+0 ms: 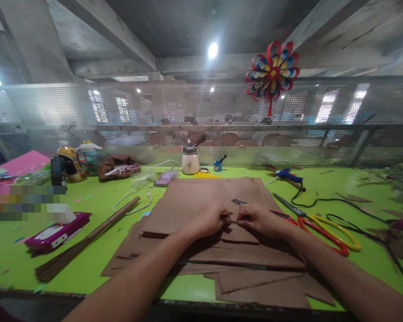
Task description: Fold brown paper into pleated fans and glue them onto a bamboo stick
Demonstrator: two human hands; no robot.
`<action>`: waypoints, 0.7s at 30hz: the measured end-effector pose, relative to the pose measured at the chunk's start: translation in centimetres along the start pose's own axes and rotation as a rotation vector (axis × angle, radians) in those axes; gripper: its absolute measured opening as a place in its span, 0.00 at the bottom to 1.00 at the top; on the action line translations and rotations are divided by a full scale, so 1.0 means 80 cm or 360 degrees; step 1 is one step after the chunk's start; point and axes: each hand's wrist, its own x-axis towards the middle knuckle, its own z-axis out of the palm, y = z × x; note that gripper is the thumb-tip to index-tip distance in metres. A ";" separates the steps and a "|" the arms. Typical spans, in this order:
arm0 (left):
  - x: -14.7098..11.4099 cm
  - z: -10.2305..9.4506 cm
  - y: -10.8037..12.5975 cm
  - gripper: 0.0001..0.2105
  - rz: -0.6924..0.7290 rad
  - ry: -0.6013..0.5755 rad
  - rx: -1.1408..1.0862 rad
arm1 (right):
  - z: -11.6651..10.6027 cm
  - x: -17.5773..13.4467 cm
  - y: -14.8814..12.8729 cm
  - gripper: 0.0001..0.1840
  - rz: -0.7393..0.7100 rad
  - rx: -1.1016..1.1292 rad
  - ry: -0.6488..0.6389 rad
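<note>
My left hand [212, 219] and my right hand [260, 220] face each other over a stack of brown paper sheets [201, 192]. Both are closed in a pinch on a thin brown paper strip [234, 222], a short bit of which shows between the fingertips. Just beyond the fingers a small dark flat piece [239, 202] lies on the stack. Beside my right hand are scissors with red handles [317, 237] and scissors with yellow handles [347, 235], the red pair partly hidden behind the forearm.
On the green table [97, 264], a brown paper roll [94, 232] and a purple tissue pack [58, 232] lie left. Behind the stack stand a cream pot [190, 162] and a blue jar [217, 165]. A blue glue gun [289, 175] trails a black cord at right.
</note>
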 end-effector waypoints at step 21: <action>0.006 0.016 -0.012 0.08 0.0111 0.0064 0.0305 | 0.016 0.006 -0.003 0.08 -0.0186 -0.0420 -0.0003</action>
